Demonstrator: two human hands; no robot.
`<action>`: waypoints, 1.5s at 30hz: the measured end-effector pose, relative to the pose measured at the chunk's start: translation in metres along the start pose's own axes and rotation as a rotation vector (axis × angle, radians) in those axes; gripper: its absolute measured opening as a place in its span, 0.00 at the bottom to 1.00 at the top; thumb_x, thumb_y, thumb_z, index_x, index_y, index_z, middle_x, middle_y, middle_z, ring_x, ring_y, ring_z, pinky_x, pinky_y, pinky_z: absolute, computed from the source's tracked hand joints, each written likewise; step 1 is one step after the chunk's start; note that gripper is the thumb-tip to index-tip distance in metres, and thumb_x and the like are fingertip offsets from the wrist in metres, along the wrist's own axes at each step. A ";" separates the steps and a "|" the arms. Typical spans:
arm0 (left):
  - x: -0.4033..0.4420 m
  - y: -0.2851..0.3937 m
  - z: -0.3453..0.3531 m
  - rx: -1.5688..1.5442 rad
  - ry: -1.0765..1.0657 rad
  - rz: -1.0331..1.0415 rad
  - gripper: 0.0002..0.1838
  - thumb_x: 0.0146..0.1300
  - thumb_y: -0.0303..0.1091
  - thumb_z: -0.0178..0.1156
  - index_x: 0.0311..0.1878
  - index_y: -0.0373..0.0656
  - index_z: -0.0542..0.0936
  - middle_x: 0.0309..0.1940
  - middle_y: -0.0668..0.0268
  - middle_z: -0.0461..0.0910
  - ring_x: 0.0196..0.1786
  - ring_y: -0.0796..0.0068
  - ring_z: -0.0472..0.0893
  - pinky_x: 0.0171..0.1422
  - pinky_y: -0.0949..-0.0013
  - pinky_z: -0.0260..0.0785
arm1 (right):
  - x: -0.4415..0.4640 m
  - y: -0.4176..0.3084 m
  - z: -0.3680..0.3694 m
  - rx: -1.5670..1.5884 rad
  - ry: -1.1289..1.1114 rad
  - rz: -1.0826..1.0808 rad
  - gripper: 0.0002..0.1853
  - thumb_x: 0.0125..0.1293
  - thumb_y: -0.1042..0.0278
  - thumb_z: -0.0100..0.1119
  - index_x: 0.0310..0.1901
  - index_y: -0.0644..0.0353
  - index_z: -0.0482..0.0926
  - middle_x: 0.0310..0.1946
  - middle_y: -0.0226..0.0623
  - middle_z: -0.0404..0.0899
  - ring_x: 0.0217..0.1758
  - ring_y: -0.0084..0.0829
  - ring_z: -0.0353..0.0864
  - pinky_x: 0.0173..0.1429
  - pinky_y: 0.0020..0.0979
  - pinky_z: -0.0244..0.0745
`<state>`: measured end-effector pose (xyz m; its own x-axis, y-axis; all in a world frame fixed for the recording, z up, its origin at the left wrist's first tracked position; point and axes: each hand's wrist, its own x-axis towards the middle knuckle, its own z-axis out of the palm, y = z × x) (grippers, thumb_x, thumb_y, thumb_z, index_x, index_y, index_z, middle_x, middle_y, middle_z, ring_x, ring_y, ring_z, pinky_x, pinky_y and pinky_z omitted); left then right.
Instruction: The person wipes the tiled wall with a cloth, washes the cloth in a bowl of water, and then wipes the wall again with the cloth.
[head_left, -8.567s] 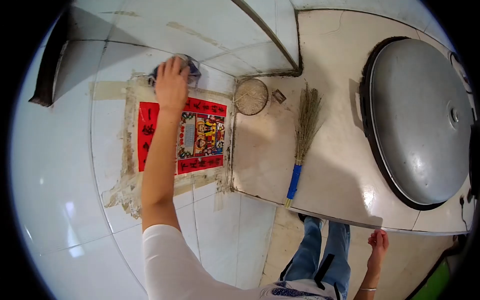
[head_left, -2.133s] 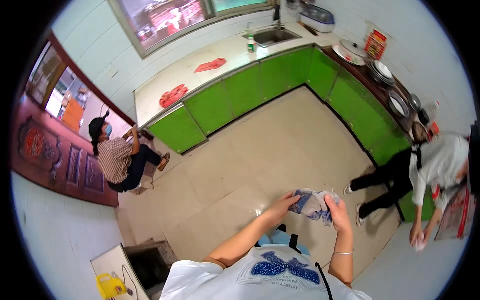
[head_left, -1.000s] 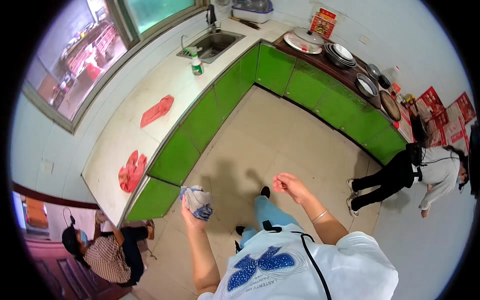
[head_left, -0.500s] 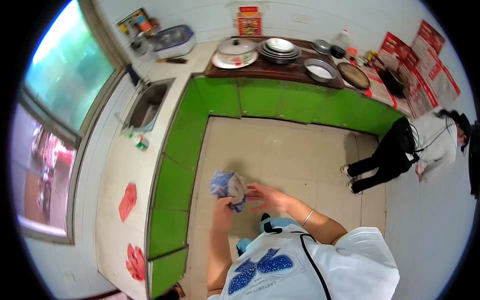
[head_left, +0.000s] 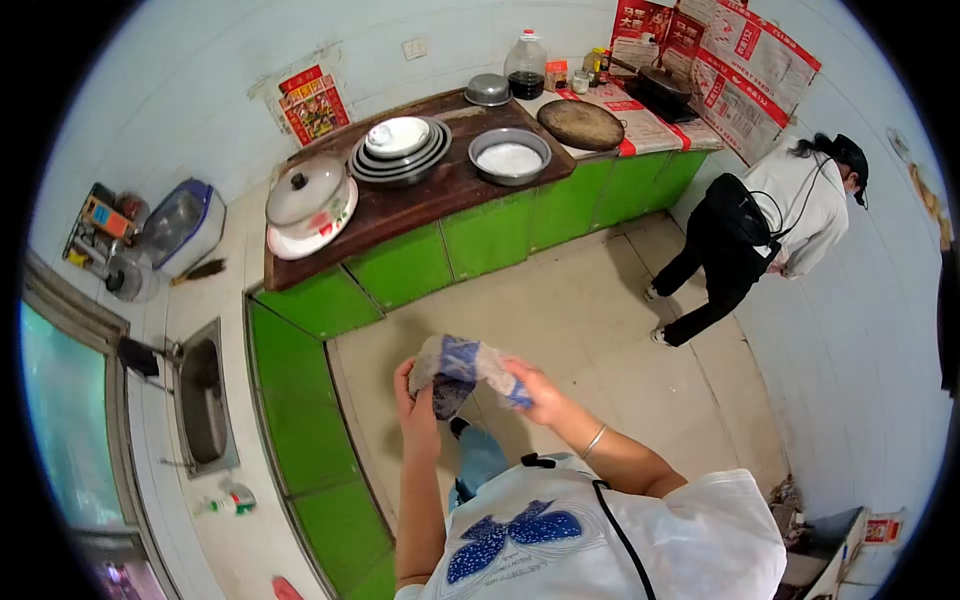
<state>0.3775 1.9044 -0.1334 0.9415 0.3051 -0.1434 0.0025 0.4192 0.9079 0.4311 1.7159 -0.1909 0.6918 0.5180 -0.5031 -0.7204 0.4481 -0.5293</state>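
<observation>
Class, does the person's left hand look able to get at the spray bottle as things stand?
Probably not yet: the left hand holds the cloth with the right hand, though nothing visible blocks the way to the spray bottle on the counter.

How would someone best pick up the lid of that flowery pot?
Probably by the dark knob, pinched from above: it rises from the middle of the domed lid, with nothing covering it. The left hand and right hand both hold the cloth, so one would need freeing first.
</observation>
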 end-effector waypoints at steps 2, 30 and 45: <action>0.050 0.015 -0.012 0.023 0.004 0.010 0.17 0.65 0.21 0.49 0.57 0.42 0.69 0.52 0.68 0.71 0.55 0.76 0.71 0.60 0.71 0.65 | 0.030 -0.027 -0.015 0.007 0.142 0.071 0.11 0.68 0.60 0.55 0.46 0.57 0.78 0.43 0.31 0.80 0.46 0.22 0.80 0.43 0.27 0.78; 0.612 -0.113 0.236 1.250 -0.425 0.441 0.18 0.51 0.24 0.60 0.48 0.46 0.78 0.49 0.54 0.69 0.53 0.51 0.71 0.55 0.55 0.67 | 0.417 -0.469 -0.149 -1.212 0.389 -0.601 0.25 0.59 0.78 0.55 0.60 0.55 0.72 0.61 0.44 0.69 0.61 0.44 0.70 0.64 0.34 0.65; 0.649 -0.212 0.269 1.772 -0.572 0.300 0.38 0.59 0.47 0.57 0.72 0.49 0.57 0.67 0.60 0.61 0.71 0.60 0.57 0.75 0.47 0.41 | 0.474 -0.442 -0.170 -2.054 0.372 -0.394 0.32 0.61 0.66 0.51 0.70 0.49 0.59 0.71 0.45 0.53 0.74 0.47 0.53 0.72 0.48 0.51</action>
<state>1.0782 1.7839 -0.3127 0.9595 -0.2487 -0.1323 -0.2142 -0.9492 0.2304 1.0860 1.6394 -0.3113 0.9168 0.3711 -0.1478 0.3181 -0.9020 -0.2918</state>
